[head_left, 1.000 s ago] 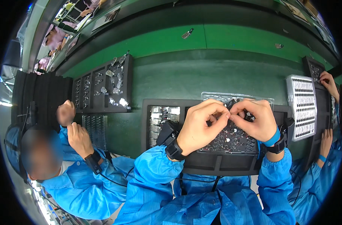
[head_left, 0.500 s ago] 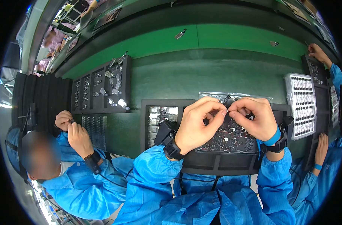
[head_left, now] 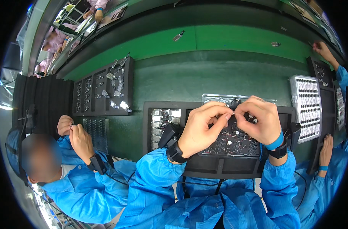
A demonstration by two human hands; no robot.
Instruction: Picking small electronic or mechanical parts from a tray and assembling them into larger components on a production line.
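My left hand and my right hand meet fingertip to fingertip, each with thumb and index finger pinched together. Whatever small piece they hold is mostly covered by the fingers and too small to name. Just behind the fingertips a small dark part shows. Beneath both hands lies a clear plastic tray filled with many small dark round parts and thin wires. It rests in a black foam tray, whose left compartment holds silvery metal parts.
Another black foam tray with metal parts stands back left. A white tray with rows of black round parts lies right. Small parts ride the green belt beyond. Co-workers' hands work left, others right.
My fingertips stay together, while my right hand has turned slightly and the dark part between the hands shows less. Parts on the green belt have shifted left.
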